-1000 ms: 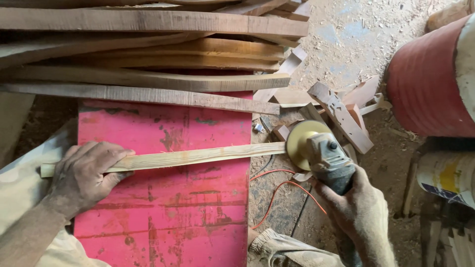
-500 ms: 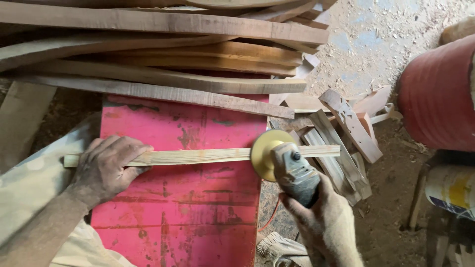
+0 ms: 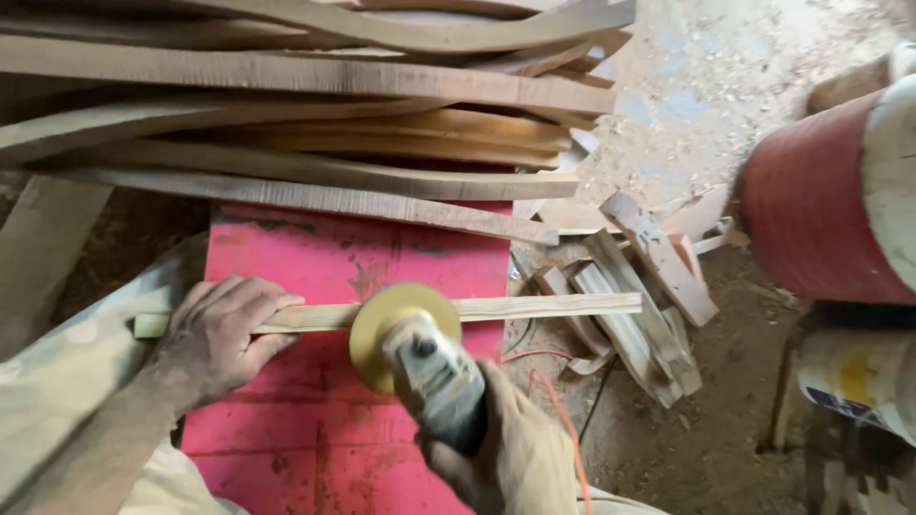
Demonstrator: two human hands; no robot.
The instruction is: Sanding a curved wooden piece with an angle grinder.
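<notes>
While the left hand [image 3: 218, 340] pins a wooden strip [image 3: 534, 306] and the right hand [image 3: 510, 458] grips the angle grinder [image 3: 420, 358], the disc could kick toward nearby fingers.

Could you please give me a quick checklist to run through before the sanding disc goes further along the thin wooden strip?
1. Strip held down: left hand presses the thin pale wooden strip onto the worn pink board. Ok.
2. Tool grip: right hand holds the grey angle grinder. Ok.
3. Finger clearance: the yellow sanding disc sits close to the left fingertips. Not ok.
4. Far end supported: it overhangs the board above loose wood offcuts. Not ok.
5. Orange cable clear of the disc: it trails to the right. Ok.
6. Disc spinning: cannot tell.
</notes>
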